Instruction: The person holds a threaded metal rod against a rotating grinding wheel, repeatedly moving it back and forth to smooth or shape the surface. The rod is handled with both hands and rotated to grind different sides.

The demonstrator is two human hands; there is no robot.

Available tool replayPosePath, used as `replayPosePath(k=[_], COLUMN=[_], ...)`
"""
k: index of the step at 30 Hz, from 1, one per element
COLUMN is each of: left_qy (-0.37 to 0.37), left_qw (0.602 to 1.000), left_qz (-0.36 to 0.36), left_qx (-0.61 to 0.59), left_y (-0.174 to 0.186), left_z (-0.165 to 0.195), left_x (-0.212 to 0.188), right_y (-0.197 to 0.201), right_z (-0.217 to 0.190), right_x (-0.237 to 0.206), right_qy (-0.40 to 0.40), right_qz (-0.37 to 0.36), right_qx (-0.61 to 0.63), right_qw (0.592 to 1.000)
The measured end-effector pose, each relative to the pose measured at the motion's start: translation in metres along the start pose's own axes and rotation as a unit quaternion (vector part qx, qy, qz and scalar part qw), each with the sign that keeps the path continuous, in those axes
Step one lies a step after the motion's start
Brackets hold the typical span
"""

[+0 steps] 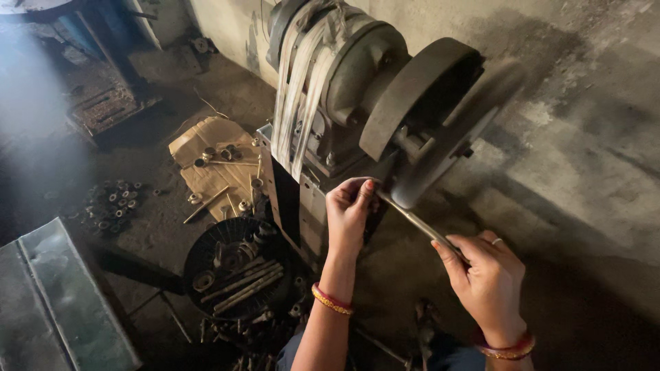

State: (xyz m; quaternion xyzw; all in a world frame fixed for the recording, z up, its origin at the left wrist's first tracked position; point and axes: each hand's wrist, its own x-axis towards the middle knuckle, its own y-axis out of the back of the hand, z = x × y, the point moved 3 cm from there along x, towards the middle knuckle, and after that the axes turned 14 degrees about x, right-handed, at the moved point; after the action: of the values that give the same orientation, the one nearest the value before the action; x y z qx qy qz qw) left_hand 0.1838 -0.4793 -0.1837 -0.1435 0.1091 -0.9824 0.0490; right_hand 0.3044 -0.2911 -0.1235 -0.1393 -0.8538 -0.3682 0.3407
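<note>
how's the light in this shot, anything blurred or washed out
Head view: dim overall, with a hazy bright flare washing out the upper left corner; the grinding wheel is smeared by motion blur; the left hand, right hand and metal rod are fairly sharp; the lower right floor sinks into deep shadow.

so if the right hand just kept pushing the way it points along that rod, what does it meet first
Probably the grinding wheel. The right hand points up and left along the metal rod, whose far end already sits at the wheel's lower edge, beside the left hand. Depth is hard to judge here.
</note>
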Motion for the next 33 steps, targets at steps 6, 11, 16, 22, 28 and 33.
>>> replayPosePath(k=[6,11,16,22,28,33], left_qy=[0.012,0.005,-0.007,0.020,0.001,0.043], left_qw=[0.999,0.999,0.999,1.000,1.000,0.999], left_qz=[0.008,-0.009,0.017,0.009,0.008,0.001], left_qx=[0.040,0.032,0.048,-0.016,-0.014,0.021], left_y=[-0.005,-0.009,-0.003,0.001,0.002,-0.001], left_z=[-0.005,-0.008,-0.004,-0.003,-0.004,-0.009], left_x=[-0.002,-0.007,-0.006,-0.001,-0.001,-0.008], right_y=[0.007,0.013,0.008,0.000,-0.001,0.009], right_z=[0.002,0.008,0.004,-0.001,-0.002,-0.002], right_x=[-0.003,-0.008,-0.004,0.002,0.001,-0.005], right_qy=[-0.007,-0.024,0.024,0.047,0.043,0.034], right_qz=[0.009,0.013,0.016,0.026,0.022,0.013], right_qx=[0.022,-0.008,0.010,-0.018,-0.019,-0.026], right_qw=[1.000,1.000,1.000,0.998,0.999,0.999])
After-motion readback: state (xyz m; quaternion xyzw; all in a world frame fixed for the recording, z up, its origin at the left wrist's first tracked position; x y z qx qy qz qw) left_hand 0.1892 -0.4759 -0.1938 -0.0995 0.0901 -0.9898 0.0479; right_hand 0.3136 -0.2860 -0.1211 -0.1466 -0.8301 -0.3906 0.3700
